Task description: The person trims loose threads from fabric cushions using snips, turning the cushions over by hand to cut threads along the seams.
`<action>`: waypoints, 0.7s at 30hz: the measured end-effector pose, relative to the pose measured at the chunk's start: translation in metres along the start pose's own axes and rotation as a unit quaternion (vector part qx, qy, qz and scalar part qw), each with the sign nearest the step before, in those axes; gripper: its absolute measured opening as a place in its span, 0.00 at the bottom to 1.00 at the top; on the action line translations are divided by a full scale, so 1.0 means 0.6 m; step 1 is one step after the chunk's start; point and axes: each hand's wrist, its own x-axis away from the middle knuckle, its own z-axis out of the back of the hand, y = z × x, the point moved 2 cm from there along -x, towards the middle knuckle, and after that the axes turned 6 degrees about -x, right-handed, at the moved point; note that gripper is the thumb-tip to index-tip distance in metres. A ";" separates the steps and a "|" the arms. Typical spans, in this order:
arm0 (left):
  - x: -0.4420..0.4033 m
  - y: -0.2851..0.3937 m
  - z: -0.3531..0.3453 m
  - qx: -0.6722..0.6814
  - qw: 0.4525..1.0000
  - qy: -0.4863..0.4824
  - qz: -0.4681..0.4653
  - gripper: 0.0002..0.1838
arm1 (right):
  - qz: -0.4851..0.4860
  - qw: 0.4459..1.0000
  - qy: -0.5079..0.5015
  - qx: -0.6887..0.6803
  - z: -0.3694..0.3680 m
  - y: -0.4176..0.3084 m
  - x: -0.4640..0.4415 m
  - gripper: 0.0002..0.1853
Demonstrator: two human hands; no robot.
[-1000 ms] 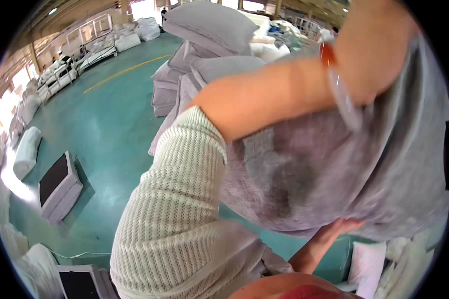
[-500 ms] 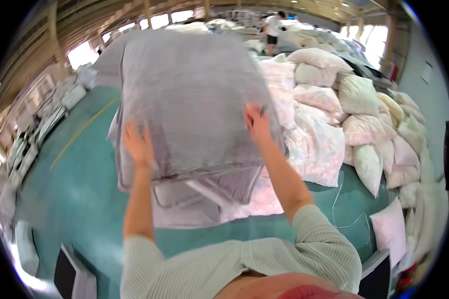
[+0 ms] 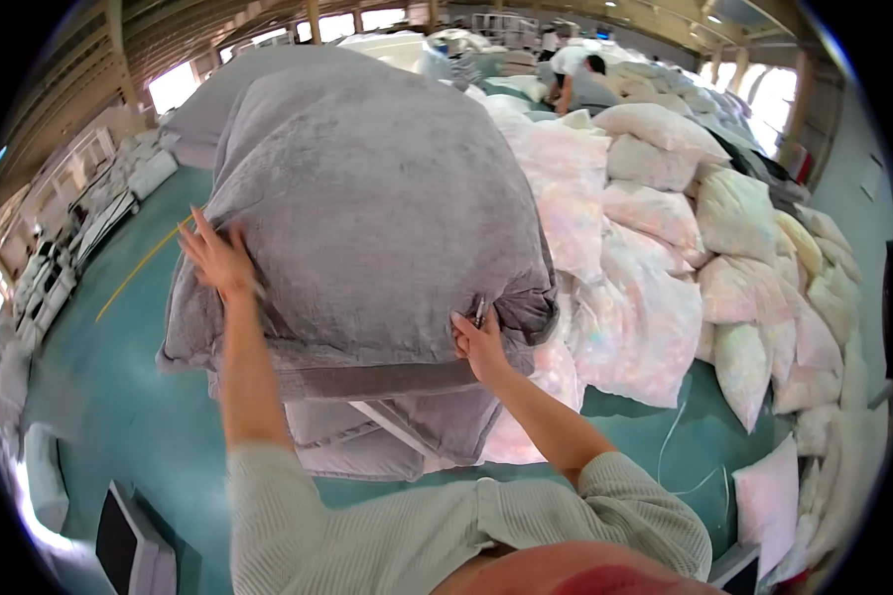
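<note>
A large, plump grey cushion (image 3: 387, 188) with a plush cover lies on top of a stack of grey cushions. My left hand (image 3: 218, 260), fingers spread, is at its left side. Near the cushion's front right corner, my right hand (image 3: 478, 342) is closed around a small dark metallic tool (image 3: 481, 313) whose kind I cannot make out. The fabric beside that hand is bunched into folds. Under the top cushion, another grey cushion (image 3: 377, 381) shows its front edge, and more grey cushions (image 3: 357, 451) with a pale strip (image 3: 392, 426) lie lower.
Pale stuffed bags (image 3: 640, 317) lean against the stack's right side, with piled pillows (image 3: 739, 203) beyond. A white cord (image 3: 665, 446) lies on the green floor (image 3: 119, 397). Another person (image 3: 571, 74) bends over in the background. A dark-topped block (image 3: 134, 540) stands at lower left.
The top cushion now looks fuller, with bunched folds at its right corner. My left hand has moved up and left; my right hand has moved down to the front corner. The distant person has bent down.
</note>
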 end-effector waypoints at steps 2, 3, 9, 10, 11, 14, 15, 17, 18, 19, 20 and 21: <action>-0.139 -0.054 -0.110 0.135 0.990 -0.048 0.015 0.34 | -0.058 0.998 -0.030 0.004 -0.028 -0.011 -0.016 0.21; -0.162 -0.091 -0.155 0.167 0.982 -0.086 0.009 0.32 | -0.061 0.997 -0.024 0.030 -0.025 -0.007 -0.014 0.21; -0.026 -0.136 -0.037 0.105 0.989 -0.100 -0.002 0.25 | 0.036 0.995 0.034 0.089 0.006 0.062 -0.009 0.24; 0.010 -0.140 0.012 0.029 0.996 -0.015 -0.082 0.25 | 0.035 0.996 0.042 0.071 0.004 0.066 -0.004 0.29; 0.046 -0.149 0.053 -0.017 0.995 0.022 -0.100 0.31 | 0.034 0.995 0.070 0.062 0.000 0.068 0.000 0.32; 0.169 -0.259 0.051 0.025 0.995 0.096 0.031 0.39 | 0.105 0.984 0.103 0.097 0.041 0.122 -0.018 0.36; 0.207 -0.319 0.009 0.070 0.985 0.096 0.123 0.41 | 0.033 0.991 0.128 0.036 -0.002 0.087 0.011 0.36; 0.208 -0.323 -0.003 0.096 0.983 0.055 0.147 0.40 | 0.028 0.989 0.145 0.010 -0.040 0.060 0.027 0.36; 0.206 -0.317 -0.014 0.131 0.978 0.013 0.164 0.39 | 0.030 0.985 0.169 -0.021 -0.042 0.057 0.033 0.36; 0.187 -0.318 -0.025 0.133 0.978 0.010 0.158 0.39 | 0.055 0.985 0.160 -0.018 -0.045 0.063 0.034 0.36; 0.156 -0.318 -0.039 0.177 0.969 -0.005 0.171 0.34 | 0.057 0.983 0.170 -0.027 -0.049 0.066 0.037 0.36; 0.124 -0.313 -0.053 0.220 0.958 -0.024 0.184 0.30 | 0.057 0.987 0.150 -0.028 -0.069 0.054 0.044 0.33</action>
